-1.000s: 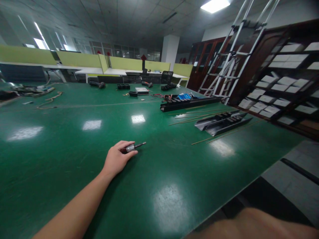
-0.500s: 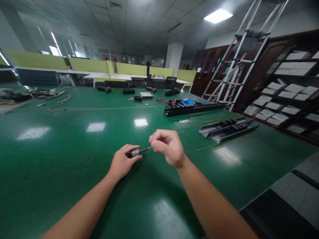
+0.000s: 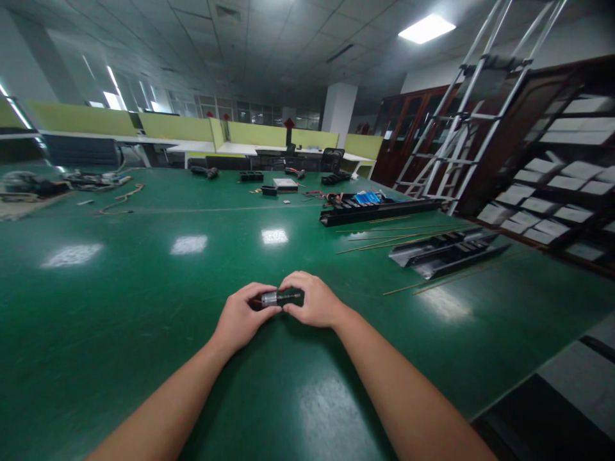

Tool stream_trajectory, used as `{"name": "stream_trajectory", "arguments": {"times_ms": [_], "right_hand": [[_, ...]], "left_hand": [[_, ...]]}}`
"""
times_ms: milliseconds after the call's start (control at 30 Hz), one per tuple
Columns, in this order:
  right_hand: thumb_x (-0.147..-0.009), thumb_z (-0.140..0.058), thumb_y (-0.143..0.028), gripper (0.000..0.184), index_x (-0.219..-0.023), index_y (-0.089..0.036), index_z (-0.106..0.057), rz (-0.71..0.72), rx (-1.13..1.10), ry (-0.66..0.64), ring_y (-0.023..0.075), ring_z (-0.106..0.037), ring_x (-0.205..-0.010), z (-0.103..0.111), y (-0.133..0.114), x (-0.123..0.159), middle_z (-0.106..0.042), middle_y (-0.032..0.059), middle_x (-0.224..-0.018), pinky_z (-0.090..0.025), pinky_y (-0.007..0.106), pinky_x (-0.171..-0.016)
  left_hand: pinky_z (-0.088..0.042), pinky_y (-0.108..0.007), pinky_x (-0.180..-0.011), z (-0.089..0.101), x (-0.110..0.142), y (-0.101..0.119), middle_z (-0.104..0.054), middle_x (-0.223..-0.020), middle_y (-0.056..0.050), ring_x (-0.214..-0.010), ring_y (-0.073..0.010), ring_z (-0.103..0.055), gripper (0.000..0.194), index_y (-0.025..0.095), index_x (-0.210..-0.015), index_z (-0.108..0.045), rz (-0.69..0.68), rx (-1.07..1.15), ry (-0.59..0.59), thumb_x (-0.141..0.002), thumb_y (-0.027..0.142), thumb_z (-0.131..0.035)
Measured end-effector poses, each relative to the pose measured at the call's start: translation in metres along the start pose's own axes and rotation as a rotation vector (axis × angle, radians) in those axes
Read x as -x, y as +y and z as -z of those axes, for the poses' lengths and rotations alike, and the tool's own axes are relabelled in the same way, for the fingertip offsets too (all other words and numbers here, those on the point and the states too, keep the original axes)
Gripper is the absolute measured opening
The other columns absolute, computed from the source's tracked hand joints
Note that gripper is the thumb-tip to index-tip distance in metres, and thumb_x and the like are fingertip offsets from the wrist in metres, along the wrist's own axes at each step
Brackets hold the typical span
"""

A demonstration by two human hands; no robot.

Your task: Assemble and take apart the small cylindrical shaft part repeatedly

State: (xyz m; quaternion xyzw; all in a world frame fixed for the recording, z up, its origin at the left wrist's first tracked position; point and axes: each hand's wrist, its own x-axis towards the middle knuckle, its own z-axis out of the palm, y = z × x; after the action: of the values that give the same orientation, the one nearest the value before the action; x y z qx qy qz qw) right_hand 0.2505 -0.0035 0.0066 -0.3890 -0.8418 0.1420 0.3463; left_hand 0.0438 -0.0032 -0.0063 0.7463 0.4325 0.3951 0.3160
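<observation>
A small silver cylinder with a thin dark shaft (image 3: 270,299) lies level between my hands, just above or on the green tabletop (image 3: 202,390); its exact kind cannot be made out. My left hand (image 3: 241,315) is closed around its left end, thumb below and fingers above, hiding that end. My right hand (image 3: 311,301) curves over the shaft from the right. Its thumb and fingertips pinch near the dark part beside the silver body, close to the left fingertips. The shaft's tip points toward the right palm.
Black metal channels (image 3: 446,253) and thin brass-coloured rods (image 3: 375,244) lie to the right. Behind them sits a long black rail (image 3: 379,210) with a blue packet (image 3: 366,198). A white box (image 3: 286,184) and small black parts stand farther back. Cords and equipment (image 3: 91,179) are far left.
My right hand has turned from a fist at the shaft's tip to a curved grasp around it, nearer the silver body. My left hand still holds the cylinder. The view has shifted slightly.
</observation>
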Motion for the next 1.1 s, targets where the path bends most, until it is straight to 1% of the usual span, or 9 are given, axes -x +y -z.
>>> {"name": "stream_trajectory", "arguments": {"times_ms": [167,233,467,633,833,1100], "right_hand": [[-0.071,-0.072,-0.019,0.029,-0.099,-0.019,-0.068,-0.049,0.015,-0.004,0.0186,-0.060,-0.084,0.0019,-0.0005,0.0008,-0.065,0.0043,-0.092,-0.046,0.031,-0.078],[-0.070,-0.073,-0.019,0.026,-0.097,-0.019,-0.069,-0.054,0.012,-0.001,0.0177,-0.060,-0.082,0.0020,-0.0004,0.0009,-0.064,0.0038,-0.089,-0.046,0.030,-0.076],[-0.073,-0.073,-0.022,0.016,-0.089,-0.019,-0.071,-0.046,-0.020,-0.004,0.0158,-0.060,-0.077,0.0006,-0.0004,0.0001,-0.064,0.0033,-0.085,-0.046,0.028,-0.071],[-0.074,-0.073,-0.022,0.014,-0.087,-0.018,-0.072,-0.036,-0.018,0.000,0.0150,-0.059,-0.073,-0.0002,0.0006,-0.0003,-0.065,0.0032,-0.083,-0.045,0.027,-0.068],[-0.074,-0.073,-0.020,0.013,-0.086,-0.018,-0.072,-0.033,-0.029,0.002,0.0146,-0.059,-0.072,-0.0021,0.0024,-0.0004,-0.065,0.0033,-0.082,-0.045,0.026,-0.067],[-0.074,-0.072,-0.021,0.011,-0.085,-0.017,-0.072,-0.026,-0.029,-0.003,0.0143,-0.059,-0.071,0.0002,0.0014,-0.0004,-0.065,0.0033,-0.081,-0.045,0.026,-0.066]], "left_hand": [[-0.047,-0.029,-0.081,0.0002,0.0002,0.0027,-0.066,-0.098,-0.002,-0.090,-0.0179,-0.061,0.030,0.025,-0.101,-0.070,-0.011,0.005,0.001,-0.072,0.029,-0.077],[-0.047,-0.029,-0.080,0.0002,0.0006,0.0030,-0.066,-0.098,-0.002,-0.090,-0.0179,-0.061,0.030,0.024,-0.101,-0.070,-0.026,0.007,-0.006,-0.072,0.029,-0.077],[-0.048,-0.029,-0.080,0.0009,0.0012,0.0037,-0.067,-0.098,-0.003,-0.091,-0.0188,-0.062,0.029,0.024,-0.100,-0.070,-0.057,-0.008,0.014,-0.073,0.029,-0.076],[-0.050,-0.030,-0.080,0.0002,0.0018,0.0054,-0.067,-0.098,-0.004,-0.091,-0.0198,-0.062,0.030,0.023,-0.100,-0.071,-0.058,-0.025,0.021,-0.072,0.030,-0.076],[-0.049,-0.028,-0.079,-0.0012,0.0028,0.0049,-0.067,-0.097,-0.002,-0.090,-0.0178,-0.062,0.029,0.024,-0.100,-0.071,-0.053,-0.039,0.034,-0.072,0.027,-0.077],[-0.050,-0.028,-0.077,-0.0016,0.0034,0.0048,-0.067,-0.096,-0.003,-0.087,-0.0181,-0.062,0.029,0.024,-0.100,-0.071,-0.030,-0.024,0.038,-0.072,0.029,-0.077]]}}
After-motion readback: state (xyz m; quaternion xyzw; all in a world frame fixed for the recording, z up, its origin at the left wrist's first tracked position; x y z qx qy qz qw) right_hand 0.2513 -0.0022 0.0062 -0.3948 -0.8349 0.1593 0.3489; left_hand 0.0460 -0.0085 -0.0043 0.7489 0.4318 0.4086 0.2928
